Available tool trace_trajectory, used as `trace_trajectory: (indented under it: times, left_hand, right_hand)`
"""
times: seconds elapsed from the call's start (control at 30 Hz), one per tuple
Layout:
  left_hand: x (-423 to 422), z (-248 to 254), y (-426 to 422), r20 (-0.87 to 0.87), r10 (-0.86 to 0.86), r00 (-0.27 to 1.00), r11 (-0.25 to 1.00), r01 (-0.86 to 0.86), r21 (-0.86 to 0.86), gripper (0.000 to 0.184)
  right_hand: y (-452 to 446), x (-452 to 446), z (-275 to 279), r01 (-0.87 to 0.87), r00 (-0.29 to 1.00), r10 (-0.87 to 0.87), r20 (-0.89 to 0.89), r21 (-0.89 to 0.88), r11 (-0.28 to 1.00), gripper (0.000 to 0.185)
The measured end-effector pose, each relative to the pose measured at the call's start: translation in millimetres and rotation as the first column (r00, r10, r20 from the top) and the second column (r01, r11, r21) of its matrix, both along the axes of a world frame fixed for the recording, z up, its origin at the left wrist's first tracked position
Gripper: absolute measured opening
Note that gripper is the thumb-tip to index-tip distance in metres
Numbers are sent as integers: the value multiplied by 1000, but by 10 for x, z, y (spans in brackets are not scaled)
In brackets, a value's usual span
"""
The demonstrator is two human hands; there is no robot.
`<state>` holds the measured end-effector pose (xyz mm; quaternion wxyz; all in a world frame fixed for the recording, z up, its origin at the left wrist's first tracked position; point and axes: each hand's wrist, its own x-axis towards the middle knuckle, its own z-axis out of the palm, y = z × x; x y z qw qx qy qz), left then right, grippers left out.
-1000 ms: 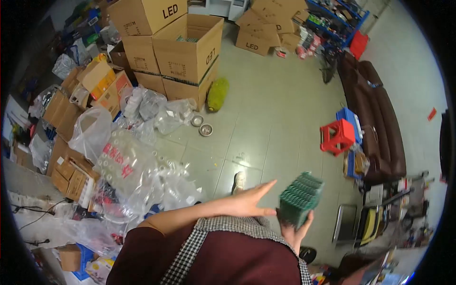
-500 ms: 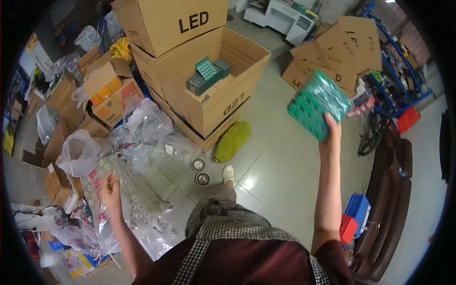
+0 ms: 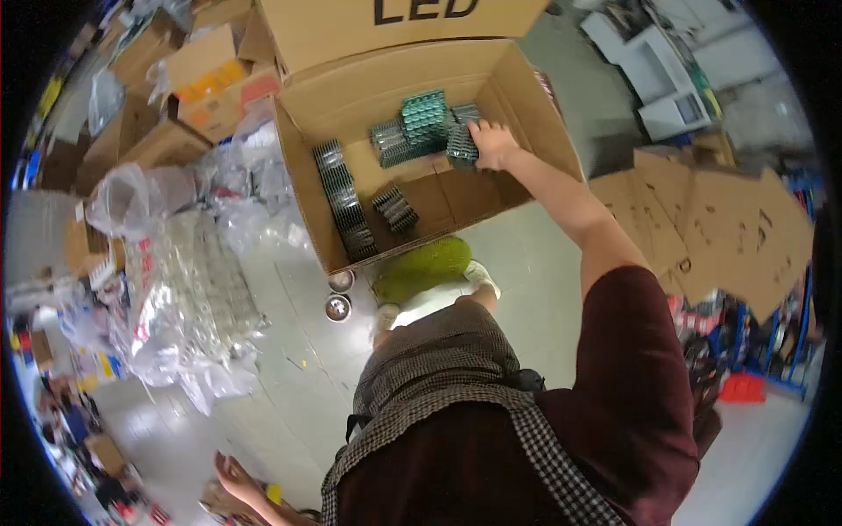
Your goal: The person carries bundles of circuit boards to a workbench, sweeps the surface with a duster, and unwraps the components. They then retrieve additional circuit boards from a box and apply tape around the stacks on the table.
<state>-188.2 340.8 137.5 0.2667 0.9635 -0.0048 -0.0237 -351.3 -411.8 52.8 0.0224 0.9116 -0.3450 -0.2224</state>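
My right hand [image 3: 493, 144] reaches into an open cardboard box [image 3: 533, 105], its fingers closed over the edge of a green plastic-wrapped pack [image 3: 462, 146]. That pack stands against a row of similar packs [image 3: 395, 145] set on edge. One bright green pack [image 3: 424, 116] rests tilted on top of the row. Along the box's left side runs another row of packs [image 3: 342, 197], with a short stack [image 3: 396, 209] nearer the front. Low at the left, my left hand [image 3: 235, 480] hangs with fingers apart, holding nothing.
Behind rises another carton [image 3: 395, 39] marked LED. A green-yellow mat or cushion [image 3: 425, 267] lies by my feet, beside two metal bowls [image 3: 338, 307]. Plastic bags [image 3: 189, 298] and cartons [image 3: 206, 66] crowd the left. Flattened cardboard [image 3: 710, 228] lies at the right.
My right hand has brought the green pack from the right side into the box. My view has moved nearer and over the box. My left hand has dropped lower.
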Motion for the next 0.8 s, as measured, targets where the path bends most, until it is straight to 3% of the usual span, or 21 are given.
trace_trajectory:
  times: [0.03, 0.07, 0.1, 0.13, 0.17, 0.2, 0.23, 0.27, 0.3, 0.37, 0.43, 0.53, 0.57, 0.6, 0.63, 0.67, 0.7, 0.77, 0.8]
  left_hand:
    - [-506, 40, -47, -70, 182, 981, 983, -184, -12, 33]
    - [-1047, -116, 97, -52, 183, 982, 983, -182, 19, 33]
    - [-1549, -266, 137, -26, 182, 983, 982, -181, 47, 33]
    - [-2076, -261, -133, -62, 235, 970, 965, -225, 133, 31]
    - [-2563, -243, -435, -94, 285, 954, 941, -260, 219, 28]
    - [-3090, -540, -333, -328, 687, 648, 528, -756, -387, 29]
    - [-3672, -693, -412, -190, 472, 861, 870, -489, -55, 30]
    - [-3890, -344, -1150, -435, 605, 667, 729, -683, -32, 41]
    - [-3933, -114, -1792, -393, 514, 762, 857, -438, 271, 31]
    - [-4032, -26, -2396, -406, 496, 767, 866, -404, 296, 31]
    - [-4179, -18, -2751, -413, 460, 786, 888, -407, 215, 31]
    - [-4325, -16, -3071, -531, 431, 730, 900, -388, 197, 35]
    - [-4387, -145, -3119, -438, 399, 806, 916, -333, 222, 32]
    - [-4418, -164, -3165, -457, 415, 787, 909, -340, 240, 33]
    - [-4464, -169, -3211, -476, 435, 764, 900, -351, 260, 33]
    - [-4526, -179, -3241, -496, 456, 739, 890, -359, 282, 33]
    - [-4630, -276, -3220, -485, 441, 755, 897, -357, 259, 35]
    - [-4751, -391, -3249, -503, 351, 789, 936, -315, 160, 37]
    - [-4816, -446, -3236, -509, 308, 804, 950, -292, 113, 37]
  right_hand:
    - [-139, 12, -331, 19, 1000, -18, -22, 56, 998, 76]
    - [-222, 28, -537, 8, 999, 2, -50, 197, 980, 75]
    - [-372, 3, -963, -127, 990, 137, -44, 182, 975, 77]
    - [-311, 29, -1010, -175, 982, 187, -22, 262, 949, 76]
    - [-377, -6, -1234, -349, 934, 357, 28, 283, 893, 91]
    - [-391, -55, -1578, -442, 895, 444, 53, 251, 861, 90]
    - [-431, -91, -1985, -531, 846, 527, 77, 206, 822, 88]
    - [-462, -123, -2440, -584, 812, 571, 122, 151, 798, 87]
    - [-418, -176, -2757, -624, 765, 602, 229, 31, 781, 89]
    - [-130, -149, -2186, -504, 861, 444, 250, 292, 813, 90]
    - [33, -201, -2210, -456, 888, 410, 208, 278, 845, 91]
    - [-85, -247, -2241, -527, 827, 374, 421, 344, 778, 75]
    - [-204, -147, -2215, -511, 826, 332, 456, 353, 784, 70]
    - [-332, -34, -2156, -496, 821, 289, 492, 364, 788, 65]
    - [-553, 25, -2069, -288, 822, 19, 569, 386, 877, 59]
    - [-809, 22, -1991, -65, 743, -244, 623, 430, 901, 53]
    - [-1028, 14, -2028, 78, 547, -461, 698, 506, 859, 54]
    - [-1445, -51, -2183, 352, 441, -563, 699, 443, 825, 63]
    - [-1560, -52, -2220, 472, 579, -510, 636, 249, 846, 70]
